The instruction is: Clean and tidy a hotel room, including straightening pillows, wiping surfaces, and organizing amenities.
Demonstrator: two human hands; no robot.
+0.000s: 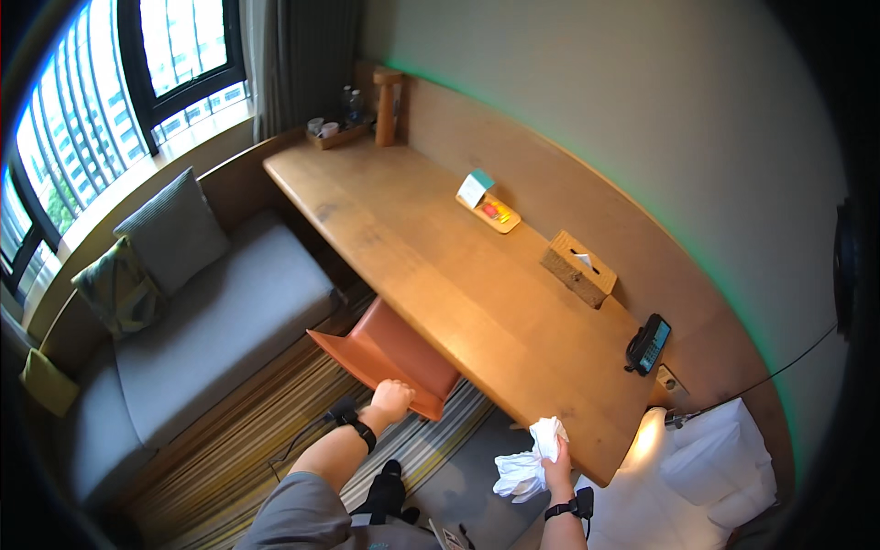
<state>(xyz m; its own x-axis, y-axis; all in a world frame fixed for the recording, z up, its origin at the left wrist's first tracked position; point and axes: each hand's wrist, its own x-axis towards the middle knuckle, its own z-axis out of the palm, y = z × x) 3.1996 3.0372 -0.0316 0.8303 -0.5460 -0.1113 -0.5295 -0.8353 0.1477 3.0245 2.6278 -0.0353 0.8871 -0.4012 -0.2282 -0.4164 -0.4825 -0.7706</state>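
Note:
My left hand point(393, 400) grips the top edge of the backrest of an orange-brown chair point(399, 344), its fingers curled over it. The chair's seat is partly under the long wooden desk point(440, 289). A crumpled white cloth point(526, 467) is bunched in my right hand point(558, 467), by the desk's near edge. Part of the cloth hangs down to the left, above the floor. Both wrists wear black straps with small devices.
Along the desk's back stand a black telephone point(647, 345), a woven tissue box point(579, 269), a small wooden tray point(489, 212) with packets and a cup tray point(337, 136). To the left is a grey cushioned sofa point(227, 330); at right, a bed with white pillows point(715, 454).

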